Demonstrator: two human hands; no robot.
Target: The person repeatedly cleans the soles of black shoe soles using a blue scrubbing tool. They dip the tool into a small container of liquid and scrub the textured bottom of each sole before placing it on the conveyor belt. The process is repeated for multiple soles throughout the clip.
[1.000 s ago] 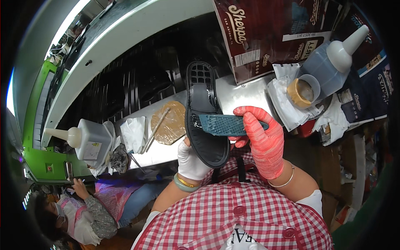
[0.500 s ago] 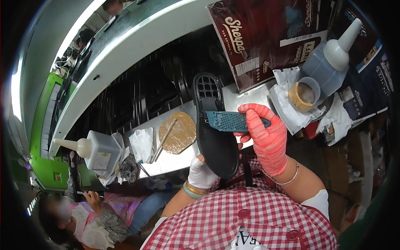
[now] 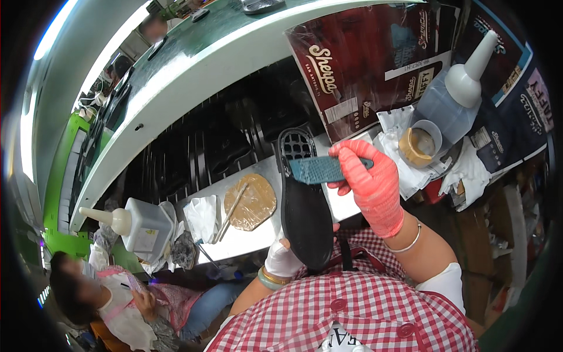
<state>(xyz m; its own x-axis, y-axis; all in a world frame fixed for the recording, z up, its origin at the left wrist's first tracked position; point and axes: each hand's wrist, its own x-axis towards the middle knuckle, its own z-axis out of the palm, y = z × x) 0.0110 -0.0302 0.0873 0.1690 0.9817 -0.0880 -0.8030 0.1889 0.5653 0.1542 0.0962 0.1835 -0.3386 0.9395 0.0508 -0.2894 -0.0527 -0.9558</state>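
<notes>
A long black shoe sole (image 3: 305,226) points away from me, its far end showing an open grid of cells. My left hand (image 3: 284,258), in a white glove, grips its near end from the left; some fingers are hidden beneath it. My right hand (image 3: 372,188), in a pinkish-red knitted glove, pinches a flat teal strip (image 3: 319,170) with a textured face. The strip lies crosswise over the sole, just below the grid; I cannot tell whether they touch. Its rounded end pokes out past my fingers.
On the metal ledge (image 3: 234,245) left of the sole are a brown disc (image 3: 258,202) with a thin stick on it, white tissue (image 3: 201,218) and a spouted bottle (image 3: 146,226). Another spouted bottle (image 3: 451,97) and a cup (image 3: 423,141) stand right. Beyond are a maroon box (image 3: 363,70) and dark racks. A person (image 3: 129,305) sits left.
The teal strip now lies nearer the sole's grid end. The sole has come lower and closer to my body. The whole view has shifted slightly, and the seated person's hands have moved.
</notes>
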